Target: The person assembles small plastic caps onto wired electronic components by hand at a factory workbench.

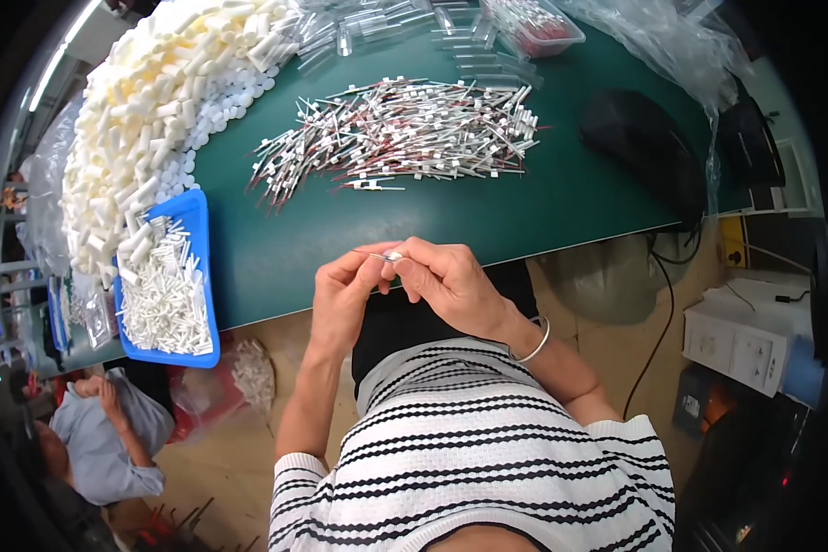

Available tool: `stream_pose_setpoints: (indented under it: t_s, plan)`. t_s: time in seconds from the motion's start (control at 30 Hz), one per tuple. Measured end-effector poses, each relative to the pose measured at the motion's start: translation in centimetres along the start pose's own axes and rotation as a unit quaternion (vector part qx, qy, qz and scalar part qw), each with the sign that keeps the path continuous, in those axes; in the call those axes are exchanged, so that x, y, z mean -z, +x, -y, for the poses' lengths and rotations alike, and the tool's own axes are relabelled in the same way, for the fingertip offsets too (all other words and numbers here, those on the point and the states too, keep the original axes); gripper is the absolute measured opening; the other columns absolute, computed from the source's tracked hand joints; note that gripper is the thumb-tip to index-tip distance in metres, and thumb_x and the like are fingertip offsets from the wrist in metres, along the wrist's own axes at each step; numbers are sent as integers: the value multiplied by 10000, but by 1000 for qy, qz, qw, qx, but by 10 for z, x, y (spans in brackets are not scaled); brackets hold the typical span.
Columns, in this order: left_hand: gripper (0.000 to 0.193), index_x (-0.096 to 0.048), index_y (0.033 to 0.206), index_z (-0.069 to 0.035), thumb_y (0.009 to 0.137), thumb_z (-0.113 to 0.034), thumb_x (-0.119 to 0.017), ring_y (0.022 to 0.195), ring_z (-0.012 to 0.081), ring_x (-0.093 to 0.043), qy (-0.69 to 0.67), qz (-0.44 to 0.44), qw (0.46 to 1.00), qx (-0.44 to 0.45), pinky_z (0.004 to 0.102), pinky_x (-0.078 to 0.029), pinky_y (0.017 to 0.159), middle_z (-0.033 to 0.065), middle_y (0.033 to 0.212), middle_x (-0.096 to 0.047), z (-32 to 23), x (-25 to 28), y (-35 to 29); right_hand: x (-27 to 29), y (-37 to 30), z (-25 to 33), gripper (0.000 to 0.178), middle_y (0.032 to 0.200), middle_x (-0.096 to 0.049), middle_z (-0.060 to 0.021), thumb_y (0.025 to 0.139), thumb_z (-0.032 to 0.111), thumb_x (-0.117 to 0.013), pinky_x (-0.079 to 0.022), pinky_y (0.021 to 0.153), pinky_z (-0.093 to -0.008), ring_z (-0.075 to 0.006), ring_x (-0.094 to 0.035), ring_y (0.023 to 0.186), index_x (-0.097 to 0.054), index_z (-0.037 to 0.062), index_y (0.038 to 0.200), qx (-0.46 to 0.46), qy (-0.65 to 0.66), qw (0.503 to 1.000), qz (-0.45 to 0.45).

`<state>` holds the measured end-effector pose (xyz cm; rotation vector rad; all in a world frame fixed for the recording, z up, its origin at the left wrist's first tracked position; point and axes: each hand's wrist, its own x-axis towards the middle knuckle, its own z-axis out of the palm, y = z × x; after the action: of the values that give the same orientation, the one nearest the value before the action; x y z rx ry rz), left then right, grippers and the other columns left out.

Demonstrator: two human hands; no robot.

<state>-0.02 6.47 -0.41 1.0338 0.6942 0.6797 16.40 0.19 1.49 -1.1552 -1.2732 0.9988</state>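
Just past the green table's near edge, my left hand (339, 287) and my right hand (446, 274) meet at the fingertips. Between them they pinch a small white piece with a thin wire (394, 258); its thin reddish wire sticks out to the left past my left fingers. My fingers cover much of it. On the table beyond lies a wide pile of thin white sticks with small white blocks and red wires (405, 129). One such stick lies alone at the pile's near edge. To the left, a blue tray (214, 317) holds many short white tubes and several thicker white cylinders.
A heap of cream-white cylinders (133, 115) and white round caps (225, 101) curves along the left. Clear tubes (483, 63) and a clear box (575, 39) are at the back. At right are clear plastic sheeting (653, 46) and a black object (639, 138). A person (110, 432) sits lower left.
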Motion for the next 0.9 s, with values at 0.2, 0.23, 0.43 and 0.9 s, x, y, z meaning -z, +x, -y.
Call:
stream_pose_setpoints:
  t_s: [0.2, 0.23, 0.43, 0.9]
  plan:
    - [315, -573, 1232, 22, 939, -90, -587, 813, 112, -612, -196, -10, 978, 77, 233, -526, 722, 162, 1089, -660, -5, 10, -2, 15, -20, 9, 73, 554, -522, -79, 835, 36, -602, -367, 441, -304, -163, -480, 437, -603, -1, 772, 64, -214, 974, -30]
    - [315, -573, 1231, 23, 937, -87, -588, 824, 116, -617, -203, -6, 976, 76, 235, -530, 729, 161, 1095, -657, -5, 10, -4, 16, -22, 10, 78, 536, -504, -76, 822, 41, -612, -361, 435, -312, -179, -468, 424, -597, 3, 755, 73, -242, 967, -33]
    - [302, -584, 1216, 24, 926, -60, -591, 842, 123, -627, -192, -3, 979, 63, 237, -544, 760, 165, 1107, -651, -5, 7, -10, 14, -24, 10, 89, 516, -488, -76, 804, 39, -620, -357, 425, -333, -209, -478, 416, -587, 18, 724, 97, -256, 961, -42]
    - [283, -613, 1146, 24, 879, -59, -659, 849, 135, -629, -110, 23, 993, 33, 256, -528, 790, 120, 1052, -668, 0, -2, -17, 4, -27, 3, 42, 629, -585, -102, 840, 48, -634, -430, 482, -358, -264, -575, 522, -605, 32, 816, 112, -265, 957, -28]
